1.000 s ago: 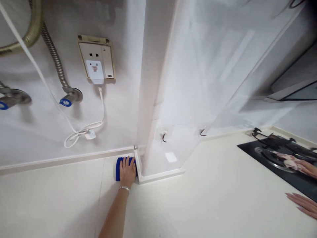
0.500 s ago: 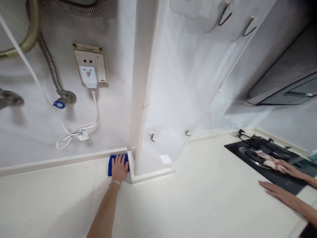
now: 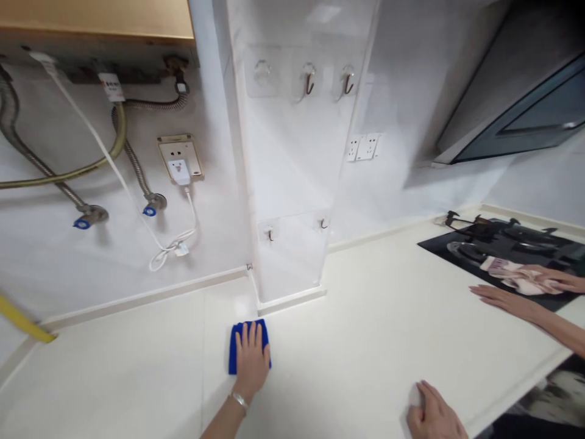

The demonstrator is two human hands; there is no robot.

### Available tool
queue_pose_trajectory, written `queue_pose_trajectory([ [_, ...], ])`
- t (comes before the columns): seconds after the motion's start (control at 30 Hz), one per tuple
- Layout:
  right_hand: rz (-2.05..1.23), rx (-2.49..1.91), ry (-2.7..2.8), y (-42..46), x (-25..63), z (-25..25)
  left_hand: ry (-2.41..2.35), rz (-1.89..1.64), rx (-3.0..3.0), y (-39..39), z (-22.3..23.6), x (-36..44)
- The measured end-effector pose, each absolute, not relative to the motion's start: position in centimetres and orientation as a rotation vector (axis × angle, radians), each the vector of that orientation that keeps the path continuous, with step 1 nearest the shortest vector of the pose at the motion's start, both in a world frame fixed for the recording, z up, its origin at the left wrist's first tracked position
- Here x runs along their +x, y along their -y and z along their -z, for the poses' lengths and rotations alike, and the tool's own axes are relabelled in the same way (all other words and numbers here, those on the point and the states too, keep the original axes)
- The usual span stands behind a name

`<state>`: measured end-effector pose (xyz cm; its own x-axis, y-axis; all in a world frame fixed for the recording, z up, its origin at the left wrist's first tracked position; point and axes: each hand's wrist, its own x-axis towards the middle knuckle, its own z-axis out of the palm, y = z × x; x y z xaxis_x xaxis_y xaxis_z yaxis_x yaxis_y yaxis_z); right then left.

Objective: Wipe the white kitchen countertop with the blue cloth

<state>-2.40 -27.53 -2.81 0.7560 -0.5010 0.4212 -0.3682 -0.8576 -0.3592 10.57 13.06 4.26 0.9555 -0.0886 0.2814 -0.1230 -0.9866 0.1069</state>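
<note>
My left hand (image 3: 251,361), with a silver bracelet at its wrist, holds a folded blue cloth (image 3: 233,350) pressed against the white counter (image 3: 347,341). Its fingers lie spread over the top of the cloth, and the thumb is at the right edge. They are just in front of the foot of a boxed-out wall column (image 3: 292,268). Down at the lower right, my right hand (image 3: 436,416) leans on the counter near its front edge. It holds nothing; the thumb stands apart from the loosely bent fingers.
At right, another person's hand (image 3: 507,300) lies on the counter; their other hand (image 3: 560,280) is on a pinkish-white cloth (image 3: 516,274) over the black gas hob (image 3: 461,259). A range hood (image 3: 484,103) hangs above. Left: plugged socket (image 3: 183,158), looped cord (image 3: 164,256), yellow hose (image 3: 25,320).
My left hand and the blue cloth have come away from the wall corner to in front of the column. My right hand has come into view. The head view has shifted, showing more wall above.
</note>
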Motion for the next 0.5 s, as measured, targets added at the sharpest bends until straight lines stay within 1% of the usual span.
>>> queue_pose_trajectory([
  [0.17,0.725,-2.685,-0.65,27.5,-2.6,2.2,0.449,-0.2,2.797,-5.7,-3.6,3.7],
  [0.23,0.664,-2.684,-0.695,27.8,-2.7,2.3,0.632,-0.05,2.689,-2.6,-3.8,1.4],
  [0.3,0.593,-2.694,-0.723,28.0,-2.8,2.3,0.759,0.013,2.59,-0.2,-4.1,-0.3],
  [0.4,0.551,-2.704,-0.75,28.1,-2.9,2.1,0.832,0.069,2.474,1.1,-4.6,-1.5],
  [0.5,0.536,-2.703,-0.768,27.9,-2.9,1.8,0.866,0.14,2.406,-0.9,-5.3,-2.3],
])
